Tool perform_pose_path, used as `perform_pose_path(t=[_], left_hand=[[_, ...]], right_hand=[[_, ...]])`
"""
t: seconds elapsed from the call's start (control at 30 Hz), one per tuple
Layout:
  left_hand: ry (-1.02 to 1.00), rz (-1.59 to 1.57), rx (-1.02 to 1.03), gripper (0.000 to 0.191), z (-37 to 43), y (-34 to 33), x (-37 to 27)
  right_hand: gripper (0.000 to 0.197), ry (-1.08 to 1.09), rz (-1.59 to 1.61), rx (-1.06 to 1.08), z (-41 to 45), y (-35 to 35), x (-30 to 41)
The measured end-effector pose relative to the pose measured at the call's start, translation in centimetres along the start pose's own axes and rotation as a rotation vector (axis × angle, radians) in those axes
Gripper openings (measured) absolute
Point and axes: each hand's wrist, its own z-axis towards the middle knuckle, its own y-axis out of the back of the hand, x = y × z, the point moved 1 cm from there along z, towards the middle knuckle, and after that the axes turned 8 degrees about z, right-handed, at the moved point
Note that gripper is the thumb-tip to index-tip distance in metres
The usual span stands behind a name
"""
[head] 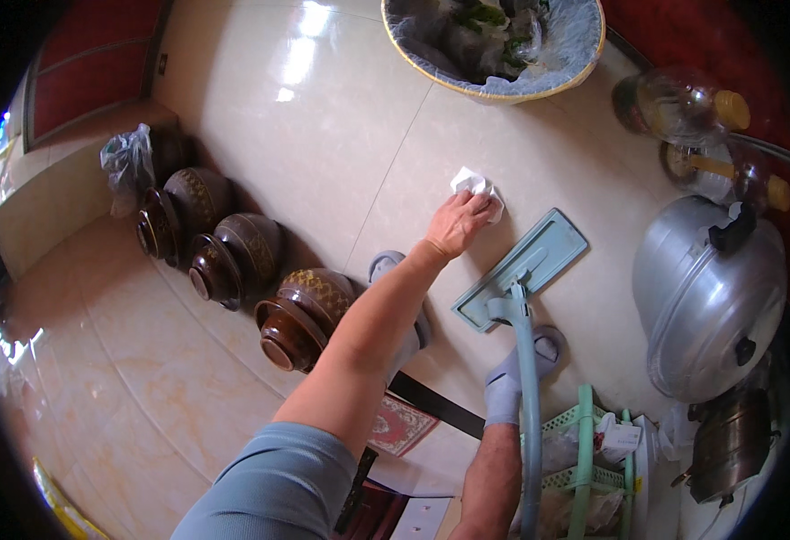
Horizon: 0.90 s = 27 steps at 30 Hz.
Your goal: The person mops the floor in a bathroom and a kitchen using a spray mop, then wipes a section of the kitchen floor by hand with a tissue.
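My left hand (466, 214) is closed around a crumpled white tissue (470, 181), low over or against the pale tiled floor (327, 155); the fingers partly cover it. Just right of it lies the blue-green plastic head (543, 250) of a flat mop. Its light blue handle (528, 405) runs down out of the bottom of the view. My right hand is out of view, so what it holds is hidden. My feet, in grey slippers, stand either side, the right one (545, 343) just below the mop head.
A lined waste bin (496, 96) stands at the top. Brown glazed jars (249, 246) line the left. At right are large plastic bottles (685, 108), an aluminium pot (712, 304) and a dark metal pot (732, 445). A green plastic rack (584, 459) stands at lower right.
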Motion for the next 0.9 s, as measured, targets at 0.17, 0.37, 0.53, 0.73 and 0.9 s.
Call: perform_pose_path(t=[0.17,0.37,0.53,0.73,0.9], left_hand=[[0.225,-0.123,-0.121,0.018,-1.1,-1.9,-1.2],[1.017,-1.22,-0.245,0.005,0.8,-0.3,-0.1],[1.159,-1.483,-0.297,0.014,-0.8,1.0,2.5],[0.795,-0.073,-0.398,0.013,-2.7,-0.1,2.8],[1.043,0.106,-0.322,0.016,-2.9,-0.4,2.1]], right_hand=[[0.049,0.014,-0.094,-0.066,0.3,0.1,-3.5],[0.043,0.092,0.148,0.024,1.6,-0.5,-3.7],[0.037,0.094,0.105,0.032,1.9,-0.3,-1.9],[0.031,0.064,0.076,0.05,1.9,-0.3,-1.7],[0.027,0.04,0.061,0.06,1.8,0.0,-2.0]])
